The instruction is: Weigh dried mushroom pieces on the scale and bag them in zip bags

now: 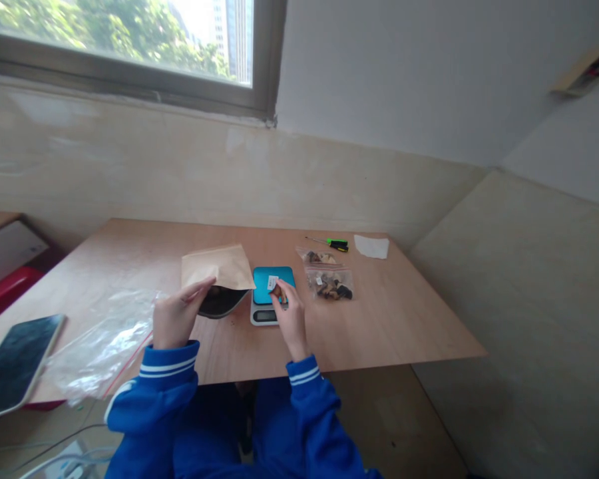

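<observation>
My left hand (pixel 181 314) grips the lower edge of a kraft paper pouch (pixel 218 267), which lies tilted over a dark bowl (pixel 221 303). My right hand (pixel 290 319) pinches a small brown dried piece (pixel 277 291) just above a digital kitchen scale with a teal platform (pixel 274 277). A small white label (pixel 272 282) lies close to those fingertips, on the platform as far as I can tell. To the right of the scale are two zip bags of dark dried pieces (pixel 330 285), the farther one (pixel 317 257) partly overlapping it.
A green-handled screwdriver (pixel 329 243) and a white paper sheet (pixel 371 247) lie at the wooden table's (pixel 379 326) far right. A crumpled transparent plastic bag (pixel 102 346) and a smartphone (pixel 14 366) sit at the left edge, with a red-and-white object (pixel 4 279) beyond.
</observation>
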Action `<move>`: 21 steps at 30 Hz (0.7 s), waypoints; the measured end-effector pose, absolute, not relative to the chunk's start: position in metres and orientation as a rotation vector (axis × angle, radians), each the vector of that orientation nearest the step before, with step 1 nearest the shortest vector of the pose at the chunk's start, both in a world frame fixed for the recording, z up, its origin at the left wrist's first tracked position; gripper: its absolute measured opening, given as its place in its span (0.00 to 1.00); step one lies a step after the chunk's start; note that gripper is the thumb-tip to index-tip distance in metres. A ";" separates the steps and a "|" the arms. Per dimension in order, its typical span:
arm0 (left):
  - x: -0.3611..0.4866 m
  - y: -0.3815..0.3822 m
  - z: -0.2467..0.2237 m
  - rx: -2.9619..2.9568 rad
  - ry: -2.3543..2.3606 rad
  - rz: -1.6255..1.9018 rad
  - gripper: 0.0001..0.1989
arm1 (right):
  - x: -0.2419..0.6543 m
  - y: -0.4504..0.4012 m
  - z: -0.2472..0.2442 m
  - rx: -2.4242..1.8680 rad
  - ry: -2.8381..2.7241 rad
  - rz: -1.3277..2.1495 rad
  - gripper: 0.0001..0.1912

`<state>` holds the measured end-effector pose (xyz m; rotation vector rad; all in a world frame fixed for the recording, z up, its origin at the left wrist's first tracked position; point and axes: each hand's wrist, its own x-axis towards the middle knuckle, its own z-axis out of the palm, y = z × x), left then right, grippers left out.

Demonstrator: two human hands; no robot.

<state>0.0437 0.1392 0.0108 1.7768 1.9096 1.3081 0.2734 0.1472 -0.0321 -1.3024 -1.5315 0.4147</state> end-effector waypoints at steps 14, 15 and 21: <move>0.044 0.140 0.006 1.735 1.876 1.305 0.17 | 0.285 0.188 -0.079 -1.614 -1.751 0.374 0.25; 0.043 0.140 0.006 1.738 1.879 1.299 0.17 | 0.286 0.187 -0.079 -1.647 -1.749 0.351 0.25; 0.040 0.137 0.005 1.751 1.889 1.285 0.15 | 0.294 0.169 -0.059 -1.659 -1.641 0.264 0.28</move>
